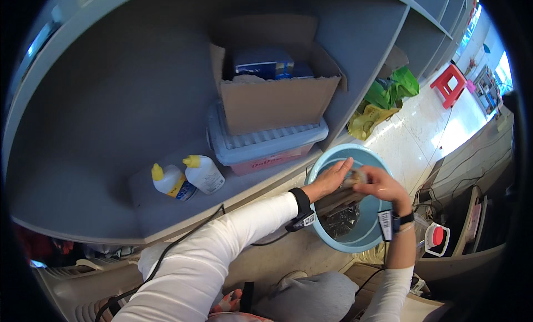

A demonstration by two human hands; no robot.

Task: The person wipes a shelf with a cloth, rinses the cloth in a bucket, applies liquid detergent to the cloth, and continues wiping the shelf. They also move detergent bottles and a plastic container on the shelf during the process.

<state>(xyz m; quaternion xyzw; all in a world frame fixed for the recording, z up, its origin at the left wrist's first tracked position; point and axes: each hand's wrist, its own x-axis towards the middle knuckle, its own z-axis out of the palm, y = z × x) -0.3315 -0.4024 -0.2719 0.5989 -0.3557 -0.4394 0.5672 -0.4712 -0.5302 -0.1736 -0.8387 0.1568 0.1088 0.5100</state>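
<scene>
A light blue plastic basin (370,234) stands on the floor, with dark, glinting contents at its bottom, too unclear to identify. Over its opening, my left hand (331,180) rests against a brownish cloth-like item (337,199), thumb raised; its fingertips are partly hidden. My right hand (381,186) pinches a blurred pale bunched part of what seems the same item, close to my left fingers. The brownish item hangs down into the basin. Both wrists wear black straps with small tagged devices.
Left of the basin, a grey shelf holds two white bottles (206,176) with yellow caps and a lidded storage box (270,149) under an open cardboard box (279,103). Green and yellow bags (370,120) lie beyond. Cables (429,193) and a red-capped container (437,236) are at right.
</scene>
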